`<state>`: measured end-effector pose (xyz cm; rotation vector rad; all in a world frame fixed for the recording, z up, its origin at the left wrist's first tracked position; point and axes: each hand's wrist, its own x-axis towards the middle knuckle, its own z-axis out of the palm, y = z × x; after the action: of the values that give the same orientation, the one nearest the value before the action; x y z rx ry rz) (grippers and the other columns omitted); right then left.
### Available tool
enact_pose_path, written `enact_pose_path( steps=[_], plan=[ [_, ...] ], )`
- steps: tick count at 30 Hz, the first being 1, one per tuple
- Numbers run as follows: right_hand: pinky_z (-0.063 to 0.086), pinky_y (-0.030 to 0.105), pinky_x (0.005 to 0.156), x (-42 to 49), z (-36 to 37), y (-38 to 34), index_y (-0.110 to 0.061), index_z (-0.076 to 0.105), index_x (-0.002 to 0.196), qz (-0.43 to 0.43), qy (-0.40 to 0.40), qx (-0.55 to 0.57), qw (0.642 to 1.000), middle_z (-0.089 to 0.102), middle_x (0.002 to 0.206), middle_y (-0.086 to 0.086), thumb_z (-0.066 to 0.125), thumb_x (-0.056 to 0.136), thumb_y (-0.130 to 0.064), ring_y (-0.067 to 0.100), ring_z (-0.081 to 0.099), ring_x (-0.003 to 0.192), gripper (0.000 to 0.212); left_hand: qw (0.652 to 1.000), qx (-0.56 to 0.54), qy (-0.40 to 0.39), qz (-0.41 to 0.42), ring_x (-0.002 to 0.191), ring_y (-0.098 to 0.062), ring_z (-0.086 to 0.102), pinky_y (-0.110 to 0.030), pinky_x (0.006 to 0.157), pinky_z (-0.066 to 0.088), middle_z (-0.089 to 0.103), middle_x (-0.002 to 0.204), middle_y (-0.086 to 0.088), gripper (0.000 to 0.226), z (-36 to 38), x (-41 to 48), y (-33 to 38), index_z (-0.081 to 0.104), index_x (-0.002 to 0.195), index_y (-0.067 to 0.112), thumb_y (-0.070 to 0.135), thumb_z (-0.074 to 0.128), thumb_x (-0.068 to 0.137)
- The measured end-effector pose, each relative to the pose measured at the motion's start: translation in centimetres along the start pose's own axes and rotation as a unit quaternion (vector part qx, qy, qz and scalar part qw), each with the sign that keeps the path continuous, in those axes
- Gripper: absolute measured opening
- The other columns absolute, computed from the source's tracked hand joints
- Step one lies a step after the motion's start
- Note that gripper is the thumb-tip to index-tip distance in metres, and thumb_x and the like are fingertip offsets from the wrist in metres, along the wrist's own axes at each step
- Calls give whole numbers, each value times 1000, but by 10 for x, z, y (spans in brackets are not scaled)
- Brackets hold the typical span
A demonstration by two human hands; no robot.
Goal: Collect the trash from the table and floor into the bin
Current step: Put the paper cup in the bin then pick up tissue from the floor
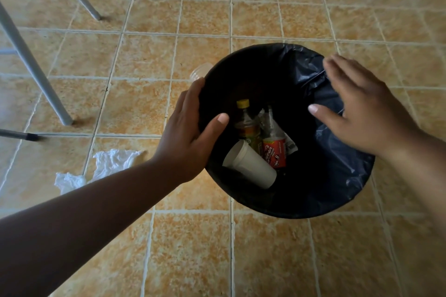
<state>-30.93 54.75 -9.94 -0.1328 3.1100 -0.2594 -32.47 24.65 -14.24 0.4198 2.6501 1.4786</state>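
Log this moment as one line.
left hand grips bin rim | right hand open over liner | cup, bottles inside | white plastic on floor

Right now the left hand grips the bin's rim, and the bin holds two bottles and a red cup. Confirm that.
Not quite. The cup in the bin is white, not red, as the head view shows. The left hand does grip the rim, and two bottles lie inside.
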Motion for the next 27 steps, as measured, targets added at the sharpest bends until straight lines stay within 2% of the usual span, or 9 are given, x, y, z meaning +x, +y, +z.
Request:
enact_pose_path(
  steps=[4, 8, 12, 16, 19, 20, 23, 25, 27],
  plan=[
    [19, 48, 120, 32, 0, -8, -17, 11, 157, -32, -18, -57, 998, 9, 165, 4, 28, 92, -69, 27, 11, 151, 85, 1000, -11, 1, 1, 118, -15, 51, -35, 89, 51, 49, 134, 0, 77, 1, 0, -3, 27, 152, 20, 58, 42, 87],
    [19, 49, 119, 64, 2, -26, -22, 11, 157, -56, -29, -45, 997, 8, 165, 2, 33, 94, -65, 28, 10, 151, 80, 1000, -10, 0, 2, 117, -12, 50, -30, 86, 48, 48, 135, 2, 76, 1, -1, -3, 26, 152, 22, 58, 41, 87],
    [23, 53, 116, 76, 12, -37, -25, 10, 157, -61, -32, -75, 995, 11, 164, 1, 20, 89, -72, 29, 16, 149, 84, 1000, -5, -2, 10, 118, -7, 49, -26, 87, 47, 46, 138, 4, 76, -1, -1, -4, 24, 153, 24, 59, 40, 87],
    [23, 53, 114, 74, 19, -37, -25, 9, 157, -55, -18, -100, 993, 12, 164, 0, 16, 88, -70, 29, 17, 148, 83, 1000, -24, -11, 14, 118, 9, 45, -21, 91, 45, 41, 138, 13, 71, -3, -2, -4, 23, 151, 30, 59, 40, 88],
    [23, 52, 113, 74, 21, -38, -25, 10, 157, -54, -9, -101, 993, 13, 164, 0, 17, 90, -69, 29, 18, 148, 81, 995, -93, -24, 22, 128, -13, 49, -41, 98, 50, 48, 138, 1, 67, -5, 2, -12, 32, 149, 21, 56, 37, 92],
    [23, 52, 113, 73, 22, -37, -25, 9, 157, -53, -8, -103, 993, 13, 164, 0, 17, 90, -69, 29, 17, 148, 80, 992, -122, -13, 11, 128, -17, 51, -43, 99, 50, 50, 138, -3, 67, -5, 5, -16, 34, 147, 19, 57, 35, 93],
    [23, 53, 112, 73, 24, -36, -27, 9, 157, -49, -5, -102, 994, 11, 164, -2, 15, 90, -70, 29, 17, 148, 79, 979, -175, 58, -90, 122, -15, 57, -37, 100, 47, 57, 133, -2, 66, -8, 25, -28, 45, 137, 22, 64, 29, 88],
    [24, 54, 112, 73, 25, -37, -27, 10, 157, -47, -4, -100, 994, 12, 164, -2, 14, 90, -70, 29, 18, 148, 79, 972, -151, 76, -166, 114, -17, 61, -42, 101, 47, 65, 121, -2, 61, -9, 45, -40, 55, 128, 20, 61, 31, 90],
    [24, 54, 112, 74, 25, -38, -28, 10, 156, -42, -1, -103, 994, 13, 164, -2, 15, 90, -70, 29, 18, 148, 79, 970, -81, 37, -228, 110, -23, 63, -45, 101, 48, 68, 114, -3, 48, -8, 72, -56, 60, 123, 17, 51, 43, 93]
  ],
)
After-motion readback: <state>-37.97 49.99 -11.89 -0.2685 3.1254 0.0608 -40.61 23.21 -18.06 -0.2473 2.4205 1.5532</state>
